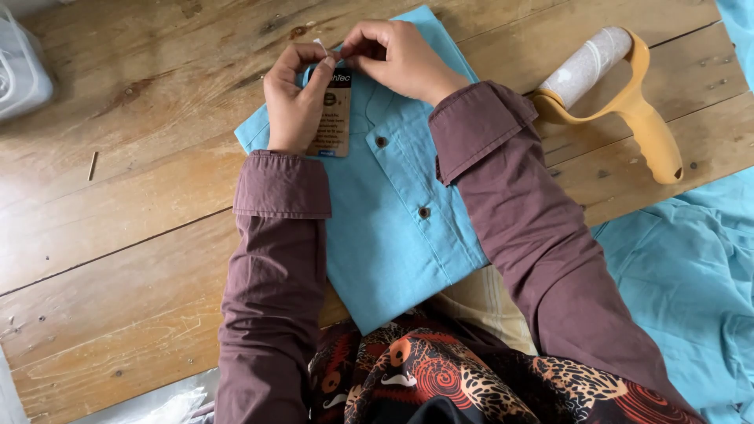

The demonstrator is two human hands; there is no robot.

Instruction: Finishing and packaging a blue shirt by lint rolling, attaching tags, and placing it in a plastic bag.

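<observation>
A folded blue shirt [393,212] lies on a wooden table [118,196], in the middle of the picture. Its collar end points to 12 o'clock and its bottom end points to 6 o'clock, near the person's lap. Two dark buttons run down its front.

A brown paper tag [334,118] sits on the shirt near the collar, at about 11 o'clock from the shirt's middle. The left hand [297,98] rests on the shirt just to the 9 o'clock side of the tag. Its fingers are curled and its thumb and first finger pinch the top of the tag. The right hand [397,55] is at 1 o'clock from the tag. Its fingers are bent in and its fingertips pinch something tiny right at the top of the tag. What that tiny thing is, I cannot tell. The two hands touch each other there.

Both arms wear dark red-brown sleeves.

A lint roller [613,94] with a yellow handle lies at 3 o'clock from the shirt, close beside it. More blue cloth [691,275] lies at 4 o'clock. A clear plastic box [20,71] sits far off at 9 o'clock, at the edge.
</observation>
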